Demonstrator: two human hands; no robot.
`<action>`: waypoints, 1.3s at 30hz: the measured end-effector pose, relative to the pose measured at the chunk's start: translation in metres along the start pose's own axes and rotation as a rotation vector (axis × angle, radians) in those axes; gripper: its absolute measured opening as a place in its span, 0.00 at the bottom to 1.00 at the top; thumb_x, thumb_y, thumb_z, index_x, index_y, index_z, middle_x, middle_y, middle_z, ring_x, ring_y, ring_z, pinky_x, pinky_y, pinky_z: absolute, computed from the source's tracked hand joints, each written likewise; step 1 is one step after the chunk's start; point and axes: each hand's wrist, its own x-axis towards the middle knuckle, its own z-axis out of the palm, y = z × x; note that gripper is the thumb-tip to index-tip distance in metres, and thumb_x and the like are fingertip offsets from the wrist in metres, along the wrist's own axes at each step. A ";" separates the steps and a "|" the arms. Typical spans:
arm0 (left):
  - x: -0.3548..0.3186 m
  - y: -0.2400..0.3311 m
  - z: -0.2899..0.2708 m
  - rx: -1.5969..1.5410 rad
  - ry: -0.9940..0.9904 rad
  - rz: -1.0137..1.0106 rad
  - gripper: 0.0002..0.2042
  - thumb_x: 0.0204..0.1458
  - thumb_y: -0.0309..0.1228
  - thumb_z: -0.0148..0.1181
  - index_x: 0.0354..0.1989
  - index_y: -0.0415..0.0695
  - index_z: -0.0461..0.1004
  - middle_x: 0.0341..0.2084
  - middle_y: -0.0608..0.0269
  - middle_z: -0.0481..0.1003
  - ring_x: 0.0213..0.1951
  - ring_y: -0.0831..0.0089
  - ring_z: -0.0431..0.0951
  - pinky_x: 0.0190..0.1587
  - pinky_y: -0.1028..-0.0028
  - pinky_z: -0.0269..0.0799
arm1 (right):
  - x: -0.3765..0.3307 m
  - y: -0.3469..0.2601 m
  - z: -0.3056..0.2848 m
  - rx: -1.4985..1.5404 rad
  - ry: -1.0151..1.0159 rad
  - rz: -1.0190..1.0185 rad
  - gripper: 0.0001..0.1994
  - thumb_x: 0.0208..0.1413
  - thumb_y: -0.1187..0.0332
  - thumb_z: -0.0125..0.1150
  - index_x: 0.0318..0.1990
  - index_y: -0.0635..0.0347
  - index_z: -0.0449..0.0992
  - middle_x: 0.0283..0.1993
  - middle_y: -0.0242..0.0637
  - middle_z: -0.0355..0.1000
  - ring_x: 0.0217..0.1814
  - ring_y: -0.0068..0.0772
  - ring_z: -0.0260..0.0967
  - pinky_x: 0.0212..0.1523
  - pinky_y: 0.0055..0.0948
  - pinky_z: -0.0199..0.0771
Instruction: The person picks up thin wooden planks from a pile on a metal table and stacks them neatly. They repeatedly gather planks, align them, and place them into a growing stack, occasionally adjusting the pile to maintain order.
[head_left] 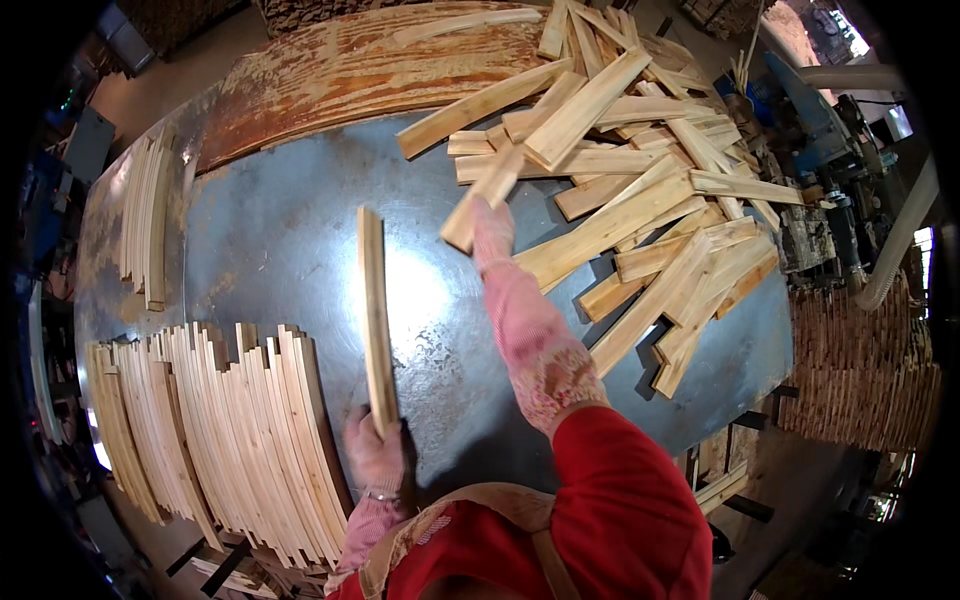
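Observation:
My left hand point(375, 455), in a pale pink glove, is closed round the near end of a narrow wooden slat point(374, 310) that points away from me over the metal table. Stretched out to the far middle, my gloved right hand point(492, 232) grips the near part of another wooden board point(485, 200). That board's far end meets a loose heap of wooden boards point(620, 215), lying crosswise over one another on the right. To the left of my left hand, a row of slats point(240, 430) stands side by side on edge.
The grey metal table point(270, 240) spans the middle. A small bundle of slats point(148, 220) lies at its far left. Along the far edge is a worn wooden panel point(330, 75). Machinery with a hose point(890, 260) and stacked wood point(860, 370) stand beyond the right edge.

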 end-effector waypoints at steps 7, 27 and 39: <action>-0.067 -0.110 -0.048 0.513 0.058 -0.255 0.40 0.51 0.35 0.74 0.75 0.47 0.65 0.73 0.44 0.63 0.76 0.43 0.58 0.76 0.49 0.54 | -0.161 0.048 -0.175 -0.255 -0.116 -0.150 0.20 0.67 0.62 0.66 0.59 0.66 0.78 0.47 0.42 0.82 0.47 0.32 0.79 0.49 0.33 0.79; -0.019 0.038 -0.021 -0.368 -0.070 -0.247 0.16 0.58 0.27 0.65 0.54 0.36 0.81 0.42 0.51 0.85 0.46 0.60 0.86 0.53 0.66 0.79 | -0.047 -0.096 -0.219 -1.537 0.260 -0.391 0.47 0.48 0.54 0.78 0.75 0.54 0.61 0.74 0.51 0.64 0.75 0.62 0.64 0.70 0.58 0.66; -0.071 0.070 -0.017 -0.815 -0.229 0.022 0.15 0.61 0.34 0.62 0.49 0.35 0.75 0.34 0.51 0.76 0.36 0.62 0.76 0.45 0.66 0.73 | -0.201 -0.050 -0.251 -0.219 -0.583 -0.117 0.40 0.54 0.62 0.76 0.74 0.61 0.66 0.57 0.32 0.75 0.55 0.26 0.72 0.56 0.29 0.77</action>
